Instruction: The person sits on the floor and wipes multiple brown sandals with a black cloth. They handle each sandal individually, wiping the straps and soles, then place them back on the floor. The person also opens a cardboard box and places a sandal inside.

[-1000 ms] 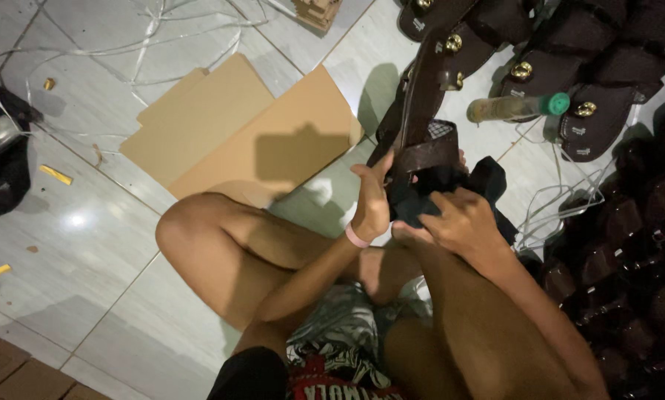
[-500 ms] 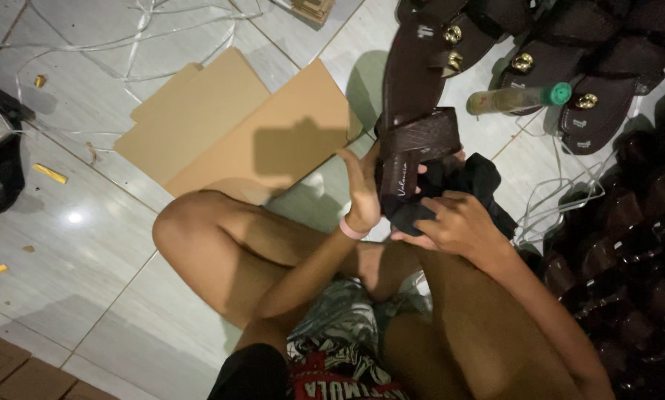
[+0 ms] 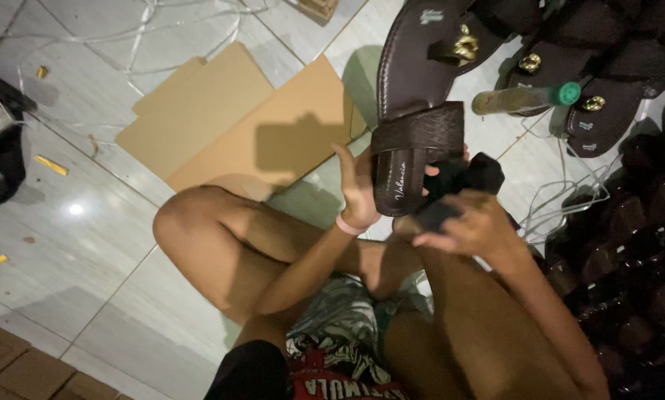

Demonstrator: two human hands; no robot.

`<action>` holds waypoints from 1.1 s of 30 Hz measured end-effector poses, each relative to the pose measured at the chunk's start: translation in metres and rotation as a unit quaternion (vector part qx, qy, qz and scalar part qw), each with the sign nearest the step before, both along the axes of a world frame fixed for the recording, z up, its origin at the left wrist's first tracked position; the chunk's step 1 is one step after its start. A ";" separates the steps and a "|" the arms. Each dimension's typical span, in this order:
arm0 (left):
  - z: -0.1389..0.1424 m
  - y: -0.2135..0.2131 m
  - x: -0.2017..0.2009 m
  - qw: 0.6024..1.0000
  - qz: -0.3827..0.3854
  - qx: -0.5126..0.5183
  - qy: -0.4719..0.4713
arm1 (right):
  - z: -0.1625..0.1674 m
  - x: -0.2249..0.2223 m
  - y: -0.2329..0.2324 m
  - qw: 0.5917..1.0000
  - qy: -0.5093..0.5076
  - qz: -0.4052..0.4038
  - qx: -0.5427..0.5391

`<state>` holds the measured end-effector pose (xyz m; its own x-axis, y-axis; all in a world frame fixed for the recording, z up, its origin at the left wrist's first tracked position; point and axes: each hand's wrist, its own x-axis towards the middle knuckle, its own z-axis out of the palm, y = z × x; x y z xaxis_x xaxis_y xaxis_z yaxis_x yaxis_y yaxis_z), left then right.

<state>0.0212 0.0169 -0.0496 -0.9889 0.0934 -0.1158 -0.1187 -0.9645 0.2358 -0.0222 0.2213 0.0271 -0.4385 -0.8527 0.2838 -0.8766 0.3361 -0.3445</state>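
I sit cross-legged on a tiled floor. My left hand (image 3: 358, 185) holds the heel end of a dark brown sandal (image 3: 414, 159) with a wide textured strap, its sole facing up. My right hand (image 3: 469, 222) grips a black cloth (image 3: 462, 181) pressed against the sandal's right side. A second dark brown sandal (image 3: 429, 55) with a gold buckle lies just beyond the held one, toe pointing away.
Flat cardboard sheets (image 3: 251, 126) lie on the floor (image 3: 73, 244) ahead left. A clear bottle with a green cap (image 3: 525, 96) and several more dark sandals (image 3: 599, 81) sit at the upper right. A dark pile (image 3: 643, 252) fills the right side. White cords trail across the tiles.
The view has drawn closer. The held sandal has been turned and lowered toward me, and my right hand has shifted the black cloth up along its right side.
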 end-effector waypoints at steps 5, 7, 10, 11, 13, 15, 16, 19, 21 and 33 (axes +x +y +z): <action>-0.008 0.007 -0.001 0.994 0.003 -0.080 -0.069 | 0.000 -0.013 0.006 0.990 -0.017 -0.121 0.065; -0.007 0.004 -0.001 0.997 -0.011 -0.040 -0.072 | 0.000 -0.010 0.004 0.991 0.017 -0.109 0.076; -0.001 -0.008 -0.001 0.999 -0.017 -0.033 -0.016 | 0.001 -0.002 0.008 0.996 -0.023 -0.030 0.075; 0.001 -0.012 -0.001 0.999 -0.015 -0.040 0.012 | -0.001 0.001 0.010 0.998 -0.034 -0.008 0.050; 0.006 -0.014 -0.004 1.000 -0.016 -0.024 -0.001 | -0.007 0.006 0.017 0.998 -0.055 0.038 0.001; 0.010 -0.012 -0.005 1.000 -0.015 -0.003 -0.017 | -0.016 0.003 0.025 0.999 -0.029 0.009 -0.021; 0.011 -0.010 -0.006 1.000 -0.013 0.009 -0.022 | -0.020 0.002 0.029 0.999 -0.015 -0.005 -0.032; 0.012 -0.004 -0.007 0.991 -0.003 0.070 -0.111 | -0.030 0.000 0.033 0.994 0.041 -0.080 0.068; 0.011 -0.002 -0.005 0.991 0.004 0.060 -0.123 | -0.032 0.004 0.029 0.990 0.118 -0.017 0.071; -0.003 0.014 -0.001 1.000 0.026 -0.017 -0.006 | -0.017 0.011 0.000 0.998 0.050 0.033 -0.009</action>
<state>0.0205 0.0305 -0.0528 -0.9909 0.0385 -0.1290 -0.0721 -0.9611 0.2666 -0.0111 0.2217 0.0101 -0.3507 -0.8728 0.3394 -0.9269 0.2717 -0.2590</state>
